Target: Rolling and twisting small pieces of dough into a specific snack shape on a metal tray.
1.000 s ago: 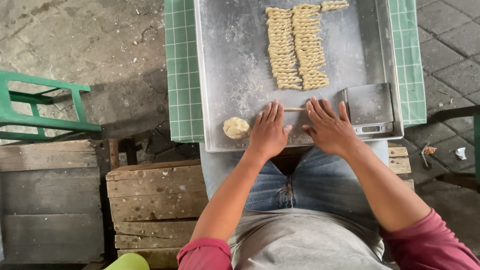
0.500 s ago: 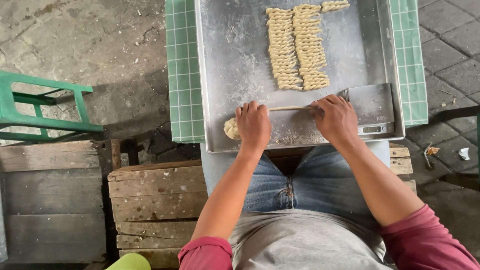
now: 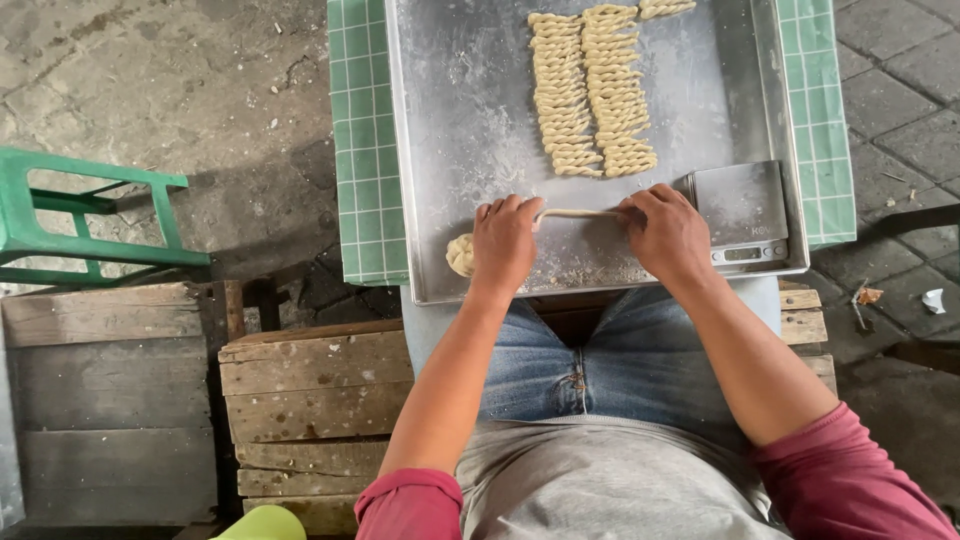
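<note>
Single head cam, looked straight down over seated person's lap, fairly close. Metal tray (image 3: 450, 150) filled upper centre, far edge cropped. Left hand (image 3: 503, 243) and right hand (image 3: 668, 235) sat mid-frame, forearms ran up from bottom edge. Green stool (image 3: 80, 225) at left margin, paving at right. No second view.

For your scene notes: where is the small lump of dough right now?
The lump of dough lies on the metal tray, near its front-left corner, just left of the left hand.
</note>
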